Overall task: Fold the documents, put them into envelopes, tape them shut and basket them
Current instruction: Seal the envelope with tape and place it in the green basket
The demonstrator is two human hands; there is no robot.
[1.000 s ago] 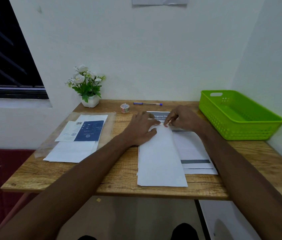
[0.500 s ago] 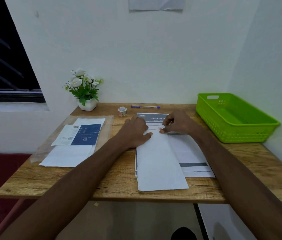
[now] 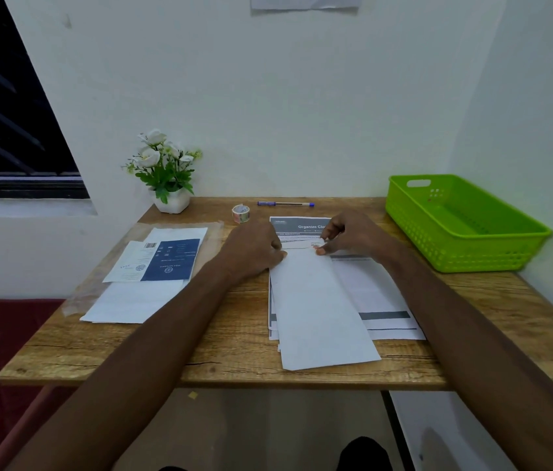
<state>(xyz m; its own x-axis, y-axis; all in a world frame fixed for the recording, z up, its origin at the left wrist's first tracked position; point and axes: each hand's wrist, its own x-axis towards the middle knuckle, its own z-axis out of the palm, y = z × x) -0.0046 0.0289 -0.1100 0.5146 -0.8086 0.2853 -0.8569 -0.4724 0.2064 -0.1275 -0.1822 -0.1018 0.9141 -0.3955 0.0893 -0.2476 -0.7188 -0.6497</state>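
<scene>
Folded sheet [image 3: 319,307] on table [image 3: 234,351]: thin, limp, slides easily; left hand [image 3: 254,248] presses its top-left corner, right hand [image 3: 350,237] pinches top edge; best held at corners.

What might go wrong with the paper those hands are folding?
The folded sheet lies slanted across the document stack, so the crease may come out crooked. Its near corner juts past the table edge, so a bump from an arm might drag it off. The left hand and right hand only hold its far end.
</scene>
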